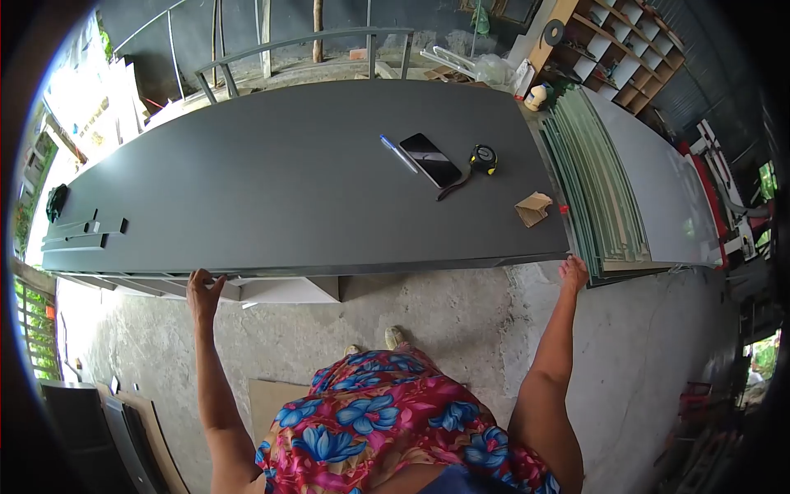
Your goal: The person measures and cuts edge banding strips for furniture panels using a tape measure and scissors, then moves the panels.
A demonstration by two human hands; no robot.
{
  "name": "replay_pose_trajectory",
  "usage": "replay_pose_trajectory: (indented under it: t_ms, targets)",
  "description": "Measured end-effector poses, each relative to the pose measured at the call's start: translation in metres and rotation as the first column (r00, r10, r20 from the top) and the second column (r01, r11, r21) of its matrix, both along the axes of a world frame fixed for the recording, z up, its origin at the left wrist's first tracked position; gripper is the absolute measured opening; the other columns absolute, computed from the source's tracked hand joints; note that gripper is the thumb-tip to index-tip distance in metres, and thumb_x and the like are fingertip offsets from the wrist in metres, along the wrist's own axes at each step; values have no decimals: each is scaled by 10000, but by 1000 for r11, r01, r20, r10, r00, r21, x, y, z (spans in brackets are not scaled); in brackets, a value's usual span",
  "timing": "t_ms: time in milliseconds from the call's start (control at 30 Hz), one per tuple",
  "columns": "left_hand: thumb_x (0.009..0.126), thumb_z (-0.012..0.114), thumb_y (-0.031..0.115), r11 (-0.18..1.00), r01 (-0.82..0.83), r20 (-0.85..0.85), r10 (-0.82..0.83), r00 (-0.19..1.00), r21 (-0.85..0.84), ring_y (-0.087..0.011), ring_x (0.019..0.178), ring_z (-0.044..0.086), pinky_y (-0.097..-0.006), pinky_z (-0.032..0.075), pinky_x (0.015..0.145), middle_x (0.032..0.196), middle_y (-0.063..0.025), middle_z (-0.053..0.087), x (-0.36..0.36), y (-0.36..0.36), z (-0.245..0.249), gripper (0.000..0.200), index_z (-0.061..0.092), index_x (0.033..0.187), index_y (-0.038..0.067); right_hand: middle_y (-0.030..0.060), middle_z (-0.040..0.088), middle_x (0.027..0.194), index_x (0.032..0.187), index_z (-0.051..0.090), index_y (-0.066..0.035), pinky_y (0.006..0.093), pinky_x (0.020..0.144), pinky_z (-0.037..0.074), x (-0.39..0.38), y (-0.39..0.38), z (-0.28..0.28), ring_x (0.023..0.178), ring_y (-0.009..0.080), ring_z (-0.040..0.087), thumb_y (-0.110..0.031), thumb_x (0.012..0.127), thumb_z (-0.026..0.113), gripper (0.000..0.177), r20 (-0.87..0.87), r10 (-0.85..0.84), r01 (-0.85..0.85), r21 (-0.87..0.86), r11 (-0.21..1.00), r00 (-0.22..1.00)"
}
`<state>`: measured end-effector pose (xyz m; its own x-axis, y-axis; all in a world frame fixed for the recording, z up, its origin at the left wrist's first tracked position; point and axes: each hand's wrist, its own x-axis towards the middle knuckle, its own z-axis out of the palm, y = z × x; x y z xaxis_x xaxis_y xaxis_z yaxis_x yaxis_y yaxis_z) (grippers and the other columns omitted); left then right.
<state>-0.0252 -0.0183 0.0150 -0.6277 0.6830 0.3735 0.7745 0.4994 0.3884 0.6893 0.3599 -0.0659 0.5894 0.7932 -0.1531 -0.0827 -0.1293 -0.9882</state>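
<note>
A large dark grey panel [329, 181] lies flat in front of me, and a thin dark strip [428, 265] runs along its near edge between my hands. My left hand [203, 295] is at that edge on the left, thumb and fingers drawn together; what is between them is too small to make out. At the near right corner, my right hand [573, 270] has its fingers closed, and their hold is hidden. On the panel lie a phone [429, 160], a blue-capped pen [398, 153], a tape measure [483, 159] and a folded piece of cardboard [533, 209].
Narrow dark strips [82, 239] lie at the panel's left end. Stacked greenish sheets [597, 173] stand close on the right, beside a white board [658, 181]. Below the panel is a white box-like frame [292, 290]. Cardboard [271, 399] lies on the concrete floor [444, 321].
</note>
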Motion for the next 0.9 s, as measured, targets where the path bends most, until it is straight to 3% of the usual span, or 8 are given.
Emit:
replay_pose_trajectory:
  t_ms: [167,300,467,533,700,767,900]
  targets:
    - [589,722,48,993,103,39,-106,994,64,-214,627,503,-317,403,580,686,-81,491,-10,-6,53,268,477,694,28,48,572,748,887,578,-45,234,572,481,2,-22,42,636,121,566,-79,764,599,130,-12,109,-108,44,993,994]
    - [655,699,86,974,139,-138,-115,984,178,-182,571,409,-314,380,555,699,-57,467,-33,15,77,231,492,747,38,15,556,731,879,558,-57,245,614,490,-36,-30,84,648,105,548,-93,765,598,126,-254,207,-147,235,961,945]
    - [691,691,121,928,88,-221,-7,975,362,-188,657,474,-308,399,572,761,-66,499,-44,51,86,228,522,818,37,29,546,752,871,540,-59,272,644,506,-74,-32,114,653,113,541,-110,766,591,127,-416,349,-177,399,900,840]
    - [696,688,119,895,118,-200,-33,979,430,-196,716,503,-311,417,590,801,-72,519,-57,63,66,231,522,832,36,21,541,767,865,538,-67,284,661,507,-87,-31,113,665,107,529,-96,759,599,126,-382,347,-207,363,909,856]
    - [692,659,60,956,48,-56,-33,998,290,-283,866,524,-355,442,729,907,-111,533,-77,64,15,221,519,861,34,16,578,841,948,547,-63,296,729,473,-100,-19,77,714,99,519,-97,765,605,195,-170,301,-272,174,946,938]
    - [689,648,55,963,62,-104,-36,994,262,-310,921,511,-374,427,759,958,-141,524,-95,60,-11,223,516,867,33,26,601,935,1041,530,-57,306,763,446,-103,-16,67,784,119,529,-94,784,586,266,-18,262,-261,47,964,965]
    - [685,617,72,983,103,-180,-75,981,153,-364,1062,444,-412,389,853,1146,-209,443,-105,55,-18,300,508,963,49,36,601,962,1066,528,-72,323,761,449,-99,-5,57,860,143,543,-76,787,578,284,-38,249,-244,96,965,968]
